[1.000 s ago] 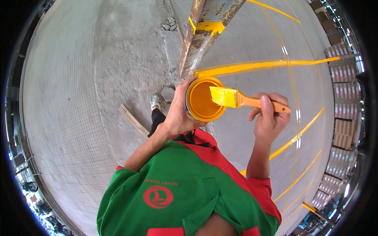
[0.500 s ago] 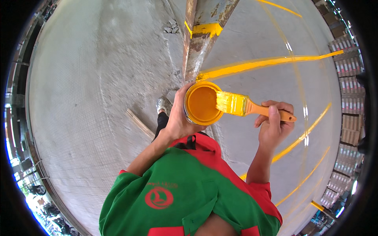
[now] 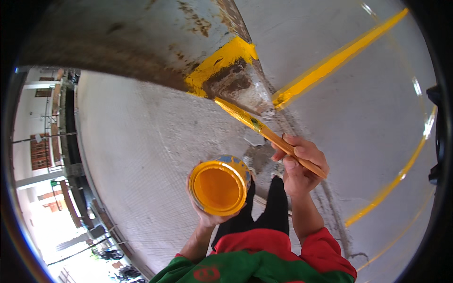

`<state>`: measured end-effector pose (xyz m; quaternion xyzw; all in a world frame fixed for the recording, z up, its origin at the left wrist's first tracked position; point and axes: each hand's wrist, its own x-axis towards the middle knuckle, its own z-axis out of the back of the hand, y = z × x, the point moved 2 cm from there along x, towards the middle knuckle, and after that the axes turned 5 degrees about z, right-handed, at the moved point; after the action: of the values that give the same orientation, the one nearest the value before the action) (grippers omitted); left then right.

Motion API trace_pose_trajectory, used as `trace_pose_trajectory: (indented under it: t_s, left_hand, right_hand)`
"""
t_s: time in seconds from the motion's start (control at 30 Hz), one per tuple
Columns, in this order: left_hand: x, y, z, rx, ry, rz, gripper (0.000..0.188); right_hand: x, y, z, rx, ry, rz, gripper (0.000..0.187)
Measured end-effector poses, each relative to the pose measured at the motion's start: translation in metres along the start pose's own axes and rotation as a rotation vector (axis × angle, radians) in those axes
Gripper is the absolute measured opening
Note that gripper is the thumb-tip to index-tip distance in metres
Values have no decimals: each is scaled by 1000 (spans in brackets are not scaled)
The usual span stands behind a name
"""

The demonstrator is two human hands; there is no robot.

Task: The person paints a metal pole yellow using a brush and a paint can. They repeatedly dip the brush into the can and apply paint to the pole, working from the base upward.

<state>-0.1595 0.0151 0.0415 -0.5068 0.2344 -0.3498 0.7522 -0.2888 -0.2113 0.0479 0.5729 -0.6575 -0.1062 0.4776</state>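
Observation:
My left hand (image 3: 207, 218) is wrapped round an open can of yellow-orange paint (image 3: 219, 188), held low in front of my legs with its mouth facing up. Between the thumb and fingers of my right hand (image 3: 302, 165) is the wooden handle of a paintbrush (image 3: 262, 127). Yellow paint coats the bristles, whose tip is at or very close to the lower edge of a rusty steel column (image 3: 165, 42). A band of yellow paint (image 3: 222, 59) runs across the column above its bare, rusty foot.
Grey concrete floor (image 3: 132, 122) spreads around the column's base. A yellow painted line (image 3: 339, 59) leads away from the base to the upper right, and another yellow line (image 3: 387, 198) curves along the right. Railings and a bright opening lie at the far left.
The brush has moved from over the can to the column's painted band. The can now sits lower and further left in view. My view has turned, bringing the column closer.

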Motion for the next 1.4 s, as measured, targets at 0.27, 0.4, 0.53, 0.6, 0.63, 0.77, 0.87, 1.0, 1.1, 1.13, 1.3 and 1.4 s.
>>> trace_pose_trajectory:
  t_s: [0.27,0.4,0.53,0.6,0.63,0.77,0.87,1.0,1.1,1.13,1.3,1.4]
  left_hand:
    - [-6,37,28,164,15,-19,132]
    - [-11,38,24,173,31,3,132]
    - [-18,38,19,180,36,14,132]
    - [-22,37,17,184,37,18,132]
    - [-23,37,17,186,38,20,132]
    - [-27,37,18,190,43,32,131]
    - [-28,37,19,189,50,35,131]
    - [-26,38,21,181,57,32,131]
    - [-27,39,21,176,56,30,131]
    - [-27,39,22,174,55,30,131]
    - [-30,41,24,164,53,25,131]
    - [-28,43,26,154,49,16,131]
  right_hand:
    - [12,-93,-1,512,-317,-124,28]
    - [23,-110,-4,546,-214,-53,27]
    - [21,-88,-12,130,-21,240,29]
    - [18,-73,-13,7,87,195,34]
    - [16,-69,-16,-25,78,206,34]
    - [16,-69,-17,-59,57,203,32]
    - [16,-76,-16,-8,47,182,32]
    - [12,-80,-15,116,-90,111,33]
    - [7,-86,-14,375,-351,-95,36]
    - [6,-87,-14,362,-378,-123,37]
    - [-4,-94,-25,457,-437,-137,37]
    - [-14,-101,-38,587,-550,-246,35]
